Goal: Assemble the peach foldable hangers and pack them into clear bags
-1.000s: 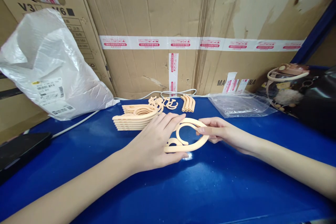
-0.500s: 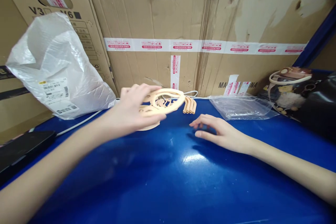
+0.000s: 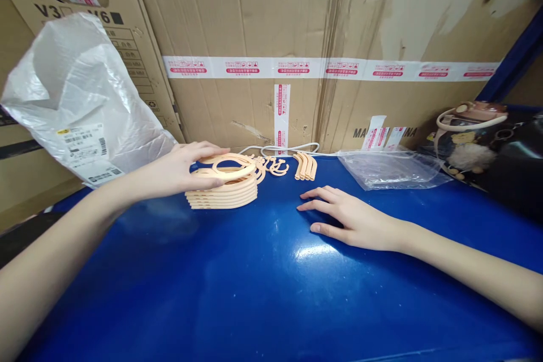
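My left hand [image 3: 182,171] reaches across the top ring-shaped hanger part [image 3: 235,172] of peach plastic, its thumb at the front edge and fingers at the back. That part lies on a neat stack of similar curved peach parts [image 3: 224,199]. Several small peach hooks [image 3: 278,167] lie close beside the stack's right side. Further right is a row of several curved peach arm pieces [image 3: 305,167]. My right hand [image 3: 354,218] hovers low over the blue table with its fingers spread and holds nothing; the arm pieces are just beyond its fingertips.
A white plastic mailing bag [image 3: 85,96] with a label stands at the left. Flat clear plastic bags [image 3: 390,169] lie at the back right, beside a decorated bag [image 3: 466,136]. A white cable [image 3: 311,149] runs along the cardboard boxes [image 3: 254,22] behind the blue table [image 3: 271,283].
My left hand has moved left and lowered the raised hanger part onto the stack, bringing the hooks into view. My right hand's fingers have spread wider.
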`<action>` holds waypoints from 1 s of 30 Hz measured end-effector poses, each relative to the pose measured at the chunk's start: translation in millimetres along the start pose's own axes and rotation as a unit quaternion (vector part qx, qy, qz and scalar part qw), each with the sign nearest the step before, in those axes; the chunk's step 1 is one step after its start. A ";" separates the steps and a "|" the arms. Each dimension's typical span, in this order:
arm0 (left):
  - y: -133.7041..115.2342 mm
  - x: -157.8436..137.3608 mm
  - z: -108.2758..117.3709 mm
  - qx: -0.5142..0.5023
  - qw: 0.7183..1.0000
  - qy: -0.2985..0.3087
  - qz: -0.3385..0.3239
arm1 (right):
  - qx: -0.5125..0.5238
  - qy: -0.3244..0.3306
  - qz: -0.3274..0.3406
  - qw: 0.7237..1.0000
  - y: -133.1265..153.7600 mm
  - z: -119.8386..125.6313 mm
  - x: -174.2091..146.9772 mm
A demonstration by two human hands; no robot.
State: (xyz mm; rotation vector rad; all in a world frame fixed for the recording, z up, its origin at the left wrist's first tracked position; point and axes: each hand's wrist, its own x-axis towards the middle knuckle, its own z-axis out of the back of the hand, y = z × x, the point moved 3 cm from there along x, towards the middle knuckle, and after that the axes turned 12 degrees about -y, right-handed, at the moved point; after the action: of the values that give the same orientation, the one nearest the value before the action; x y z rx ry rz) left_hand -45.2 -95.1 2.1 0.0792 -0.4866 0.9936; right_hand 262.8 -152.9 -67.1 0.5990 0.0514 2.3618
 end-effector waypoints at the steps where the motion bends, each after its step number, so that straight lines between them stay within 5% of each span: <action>1: -0.5 -0.7 0.7 -0.006 1.000 0.004 0.004 | -0.002 0.001 0.001 1.000 0.1 0.1 0.0; 30: 6.4 -4.6 -9.1 -0.023 0.998 0.047 0.030 | -0.009 -0.008 0.020 1.000 -0.4 0.1 -1.1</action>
State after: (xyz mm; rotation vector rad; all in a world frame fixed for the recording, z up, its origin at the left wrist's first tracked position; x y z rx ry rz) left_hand -49.2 -92.5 -9.0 -0.0228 -0.4282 1.0392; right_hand 263.8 -153.3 -67.6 0.6163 0.0118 2.3923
